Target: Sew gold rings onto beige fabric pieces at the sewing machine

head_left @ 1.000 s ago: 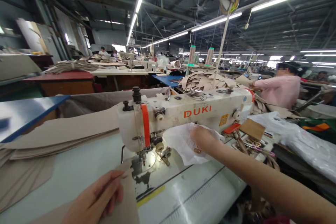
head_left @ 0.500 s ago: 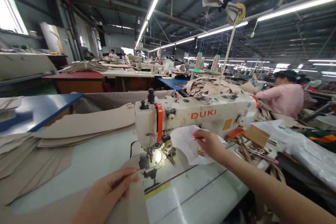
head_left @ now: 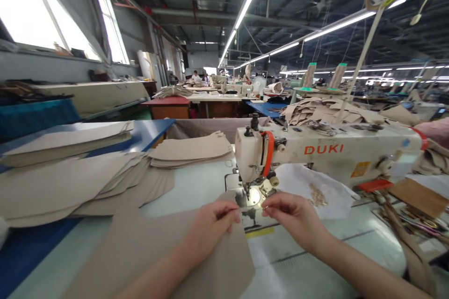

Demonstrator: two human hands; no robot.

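Fabric piece [head_left: 168,252] lies flat before the needle [head_left: 247,192] of the DUKI sewing machine [head_left: 326,152], not yet under it. Left hand [head_left: 210,224] pinches its edge; right hand [head_left: 294,215] pinches something small (too small to identify). Stacks of cut pieces [head_left: 87,177] wait unsewn.

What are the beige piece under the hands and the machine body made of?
Flat beige cut piece: looks like matte woven fabric or thin synthetic leather; it lies limp and shows no sheen. Cream DUKI sewing machine body: seemingly painted metal, going by its smooth, slightly glossy, scuffed surface.
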